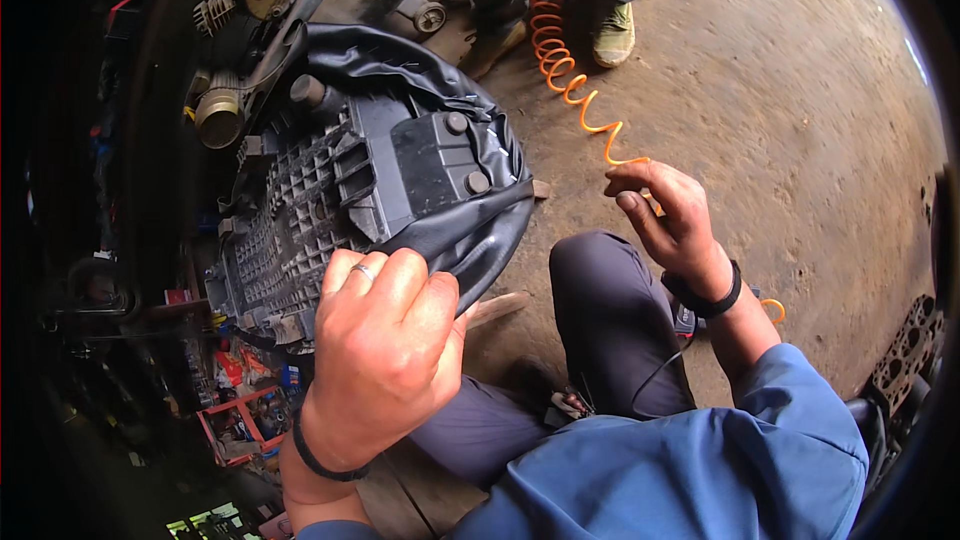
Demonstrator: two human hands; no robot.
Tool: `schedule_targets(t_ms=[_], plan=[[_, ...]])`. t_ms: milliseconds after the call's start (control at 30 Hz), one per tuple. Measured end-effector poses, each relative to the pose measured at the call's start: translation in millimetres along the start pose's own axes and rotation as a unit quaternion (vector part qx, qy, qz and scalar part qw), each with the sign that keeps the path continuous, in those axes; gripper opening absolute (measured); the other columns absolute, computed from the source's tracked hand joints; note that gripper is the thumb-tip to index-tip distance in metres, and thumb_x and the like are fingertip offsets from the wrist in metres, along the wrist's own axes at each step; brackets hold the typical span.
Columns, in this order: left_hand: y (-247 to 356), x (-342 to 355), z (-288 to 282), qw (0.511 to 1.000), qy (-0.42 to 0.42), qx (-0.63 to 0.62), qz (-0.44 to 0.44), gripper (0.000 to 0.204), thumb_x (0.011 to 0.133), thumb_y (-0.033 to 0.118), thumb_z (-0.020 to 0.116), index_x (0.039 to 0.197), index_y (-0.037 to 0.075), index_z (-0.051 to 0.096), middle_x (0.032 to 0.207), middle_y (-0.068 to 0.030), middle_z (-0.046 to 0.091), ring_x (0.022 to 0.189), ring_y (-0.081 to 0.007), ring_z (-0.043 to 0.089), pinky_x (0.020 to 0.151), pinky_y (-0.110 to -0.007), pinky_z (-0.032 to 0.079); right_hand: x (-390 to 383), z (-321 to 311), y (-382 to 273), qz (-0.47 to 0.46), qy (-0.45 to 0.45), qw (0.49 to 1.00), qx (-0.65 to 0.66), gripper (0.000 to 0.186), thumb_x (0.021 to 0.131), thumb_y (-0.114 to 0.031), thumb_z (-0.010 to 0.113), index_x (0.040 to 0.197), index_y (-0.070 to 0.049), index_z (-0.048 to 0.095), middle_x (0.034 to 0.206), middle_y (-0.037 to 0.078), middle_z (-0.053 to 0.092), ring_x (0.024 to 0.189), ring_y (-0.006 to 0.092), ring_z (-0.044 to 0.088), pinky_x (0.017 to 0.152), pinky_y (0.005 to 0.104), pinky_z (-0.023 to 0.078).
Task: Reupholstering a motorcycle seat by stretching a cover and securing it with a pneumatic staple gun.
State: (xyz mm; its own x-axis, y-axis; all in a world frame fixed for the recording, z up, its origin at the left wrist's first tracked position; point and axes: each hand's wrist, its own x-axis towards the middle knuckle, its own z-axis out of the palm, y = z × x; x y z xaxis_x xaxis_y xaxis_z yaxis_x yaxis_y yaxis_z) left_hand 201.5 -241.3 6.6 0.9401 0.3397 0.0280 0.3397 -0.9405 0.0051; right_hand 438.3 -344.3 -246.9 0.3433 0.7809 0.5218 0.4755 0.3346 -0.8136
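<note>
The left hand is curled tight, pinching the near edge of the black cover, which runs forward from the knuckles around the gridded plastic base lying just beyond the fingers. Well to the right of that grip, the right hand has thumb and forefinger bent toward each other beside the orange coiled hose, though I cannot tell whether they pinch it

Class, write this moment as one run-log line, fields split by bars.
left hand: closed on black seat cover | right hand: by orange coiled hose, contact unclear | seat pan: gridded underside showing
</note>
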Motion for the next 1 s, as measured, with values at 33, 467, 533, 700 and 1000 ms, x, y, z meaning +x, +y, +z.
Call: schedule_targets(t_ms=[33, 467, 533, 700, 1000], plan=[[1, 0, 0, 1.000, 0.000, -0.001, 0.003, 0.032, 0.066, 0.002, 0.091, 0.094, 0.003, 0.074, 0.083, -0.0098, 0.058, 0.075, -0.0323, 0.060, 0.075, -0.045, 0.045, -4, 1, -2, 0.001, 0.002, 1.000, -0.002, 0.029, 0.096, -0.007, 0.079, 0.124, -0.002, 0.075, 0.103, 0.014, 0.079, 0.095, 0.0319, 0.078, 0.080, 0.0411, 0.062], [6, 0, 5, 1.000, -0.006, 0.010, -0.005, 0.029, 0.070, 0.002, 0.089, 0.096, 0.001, 0.075, 0.084, -0.0105, 0.061, 0.077, -0.0328, 0.061, 0.075, -0.046, 0.047, 37, 50, -54, -0.152, -0.095, 0.984, -0.007, 0.057, 0.085, -0.011, 0.085, 0.141, -0.008, 0.073, 0.091, 0.007, 0.066, 0.077, 0.0283, 0.070, 0.068, 0.0438, 0.058], [3, -2, 5, 1.000, 0.004, 0.013, -0.015, 0.029, 0.070, 0.003, 0.090, 0.095, 0.000, 0.075, 0.083, -0.0106, 0.060, 0.076, -0.0332, 0.061, 0.074, -0.046, 0.047, 37, 36, -58, -0.099, -0.175, 0.979, 0.016, 0.058, 0.088, -0.013, 0.085, 0.144, -0.008, 0.070, 0.100, 0.011, 0.071, 0.085, 0.0327, 0.073, 0.077, 0.0472, 0.061], [-1, -1, -1, 1.000, -0.008, 0.002, -0.004, 0.038, 0.063, 0.005, 0.087, 0.099, 0.000, 0.075, 0.086, -0.0095, 0.060, 0.078, -0.0313, 0.061, 0.078, -0.046, 0.047, -60, -2, 13, 0.120, -0.101, 0.987, -0.041, 0.066, 0.085, -0.008, 0.086, 0.147, -0.004, 0.063, 0.111, 0.017, 0.073, 0.101, 0.0401, 0.072, 0.089, 0.0510, 0.060], [0, -2, -4, 1.000, -0.009, 0.010, 0.003, 0.037, 0.064, 0.006, 0.087, 0.099, 0.000, 0.075, 0.087, -0.0094, 0.061, 0.078, -0.0308, 0.061, 0.077, -0.045, 0.047, -340, -30, 56, 0.275, -0.360, 0.823, -0.343, 0.091, 0.080, -0.013, 0.082, 0.164, -0.001, 0.048, 0.132, 0.023, 0.063, 0.127, 0.0401, 0.062, 0.110, 0.0488, 0.053]])
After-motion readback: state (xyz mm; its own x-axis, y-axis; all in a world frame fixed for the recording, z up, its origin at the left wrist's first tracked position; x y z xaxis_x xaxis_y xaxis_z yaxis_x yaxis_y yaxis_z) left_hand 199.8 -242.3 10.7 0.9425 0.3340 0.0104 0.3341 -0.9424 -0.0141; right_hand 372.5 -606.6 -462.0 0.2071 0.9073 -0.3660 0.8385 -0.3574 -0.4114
